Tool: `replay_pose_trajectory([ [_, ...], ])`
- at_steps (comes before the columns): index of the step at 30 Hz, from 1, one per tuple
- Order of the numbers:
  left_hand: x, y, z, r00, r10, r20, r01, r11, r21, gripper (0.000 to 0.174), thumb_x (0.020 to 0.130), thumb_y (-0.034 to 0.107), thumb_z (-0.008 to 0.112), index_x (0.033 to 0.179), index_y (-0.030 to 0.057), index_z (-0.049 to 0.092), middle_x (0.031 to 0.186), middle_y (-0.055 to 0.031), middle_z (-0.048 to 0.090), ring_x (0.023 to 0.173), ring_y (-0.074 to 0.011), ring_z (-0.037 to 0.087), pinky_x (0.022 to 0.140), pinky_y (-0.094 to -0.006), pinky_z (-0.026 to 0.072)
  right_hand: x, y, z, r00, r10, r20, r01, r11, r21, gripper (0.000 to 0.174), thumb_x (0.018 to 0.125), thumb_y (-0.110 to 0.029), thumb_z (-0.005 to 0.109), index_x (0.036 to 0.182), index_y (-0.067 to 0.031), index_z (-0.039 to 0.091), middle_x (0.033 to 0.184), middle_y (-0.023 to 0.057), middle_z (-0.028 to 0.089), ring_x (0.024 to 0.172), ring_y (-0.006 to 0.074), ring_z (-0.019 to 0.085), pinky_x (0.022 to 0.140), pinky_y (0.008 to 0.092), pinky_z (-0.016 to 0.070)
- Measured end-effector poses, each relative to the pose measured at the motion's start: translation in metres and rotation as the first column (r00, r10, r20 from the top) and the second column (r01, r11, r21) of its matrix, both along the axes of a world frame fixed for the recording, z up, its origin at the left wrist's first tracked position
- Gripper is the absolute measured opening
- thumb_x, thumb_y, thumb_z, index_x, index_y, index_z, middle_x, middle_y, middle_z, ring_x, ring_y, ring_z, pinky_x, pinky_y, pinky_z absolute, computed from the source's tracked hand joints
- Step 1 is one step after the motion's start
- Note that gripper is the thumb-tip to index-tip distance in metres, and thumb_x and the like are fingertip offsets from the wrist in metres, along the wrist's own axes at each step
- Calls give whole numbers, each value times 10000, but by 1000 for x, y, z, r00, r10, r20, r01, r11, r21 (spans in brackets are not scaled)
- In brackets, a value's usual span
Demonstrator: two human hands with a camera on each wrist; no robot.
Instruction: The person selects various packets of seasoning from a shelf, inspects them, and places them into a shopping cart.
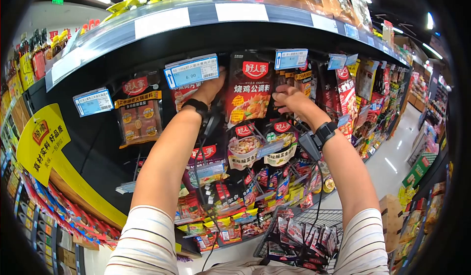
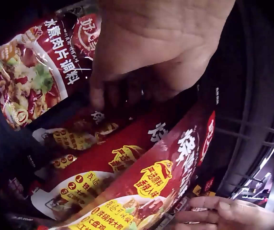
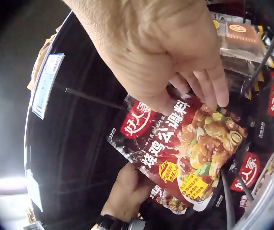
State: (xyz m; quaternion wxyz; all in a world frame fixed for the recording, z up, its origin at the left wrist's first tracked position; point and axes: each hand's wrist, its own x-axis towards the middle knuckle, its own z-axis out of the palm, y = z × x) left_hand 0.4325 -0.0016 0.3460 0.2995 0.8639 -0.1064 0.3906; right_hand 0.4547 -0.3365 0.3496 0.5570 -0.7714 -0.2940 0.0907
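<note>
A red seasoning packet with a chicken-dish picture hangs on the shelf rack. Beside its left edge, partly behind a price tag, is my left hand. In the left wrist view, that hand reaches in among several red packets hung one behind another, its fingertips mostly hidden; I cannot tell whether they grip one. My right hand is at the packet's right edge with fingers loosely extended. Its fingers overlap the packet front in the right wrist view. Another red packet hangs left of my left hand.
Price tags stick out in front of the hooks. A brown hotpot-base packet hangs at left, and pickled-vegetable packets hang below. Thin cables run from my wrists. A shopping basket holding packets stands below.
</note>
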Motion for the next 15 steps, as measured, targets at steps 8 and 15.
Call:
replay_pose_trajectory([
  [8, -63, -57, 45, 880, -428, -205, 212, 742, -636, 622, 995, 496, 526, 1413, 37, 484, 1283, -141, 604, 1154, -244, 581, 960, -367, 471, 2, 16, 9, 1000, 0, -20, 0, 1000, -5, 754, 954, -365, 666, 1467, 79, 338, 1323, 211, 567, 1118, 285, 654, 825, 355, 599],
  [15, -116, -119, 74, 865, -280, -416, 188, 950, -249, 837, 861, 665, 638, 1392, 32, 503, 1301, -129, 597, 1173, -214, 559, 950, -366, 458, 6, 33, 3, 993, 91, -76, -86, 994, 71, 789, 937, -444, 658, 1503, -8, 323, 1216, 163, 658, 1033, 283, 692, 759, 351, 589],
])
